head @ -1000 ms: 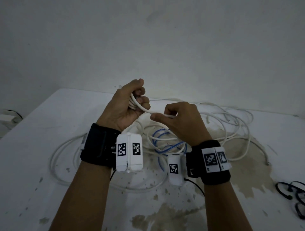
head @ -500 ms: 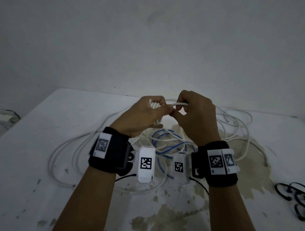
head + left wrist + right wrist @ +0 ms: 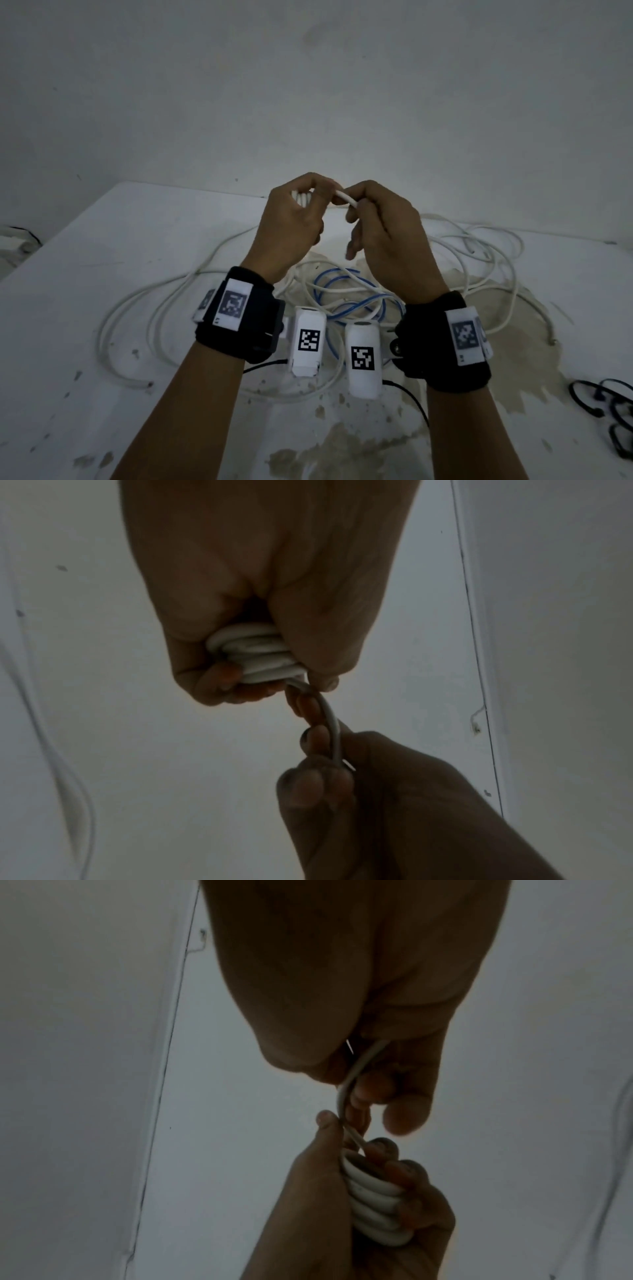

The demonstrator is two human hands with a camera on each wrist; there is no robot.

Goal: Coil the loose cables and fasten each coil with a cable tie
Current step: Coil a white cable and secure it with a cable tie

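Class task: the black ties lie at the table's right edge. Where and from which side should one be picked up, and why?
Probably pinch a black tie at its leftmost curved loop, coming from above and from the left with the right hand. That loop lies flat and apart from the white cable; the other ties run out of view at the right.

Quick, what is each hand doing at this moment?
Left hand: closed, gripping the stacked loops of the white cable coil.
Right hand: closed, pinching the white cable strand leading to the coil.
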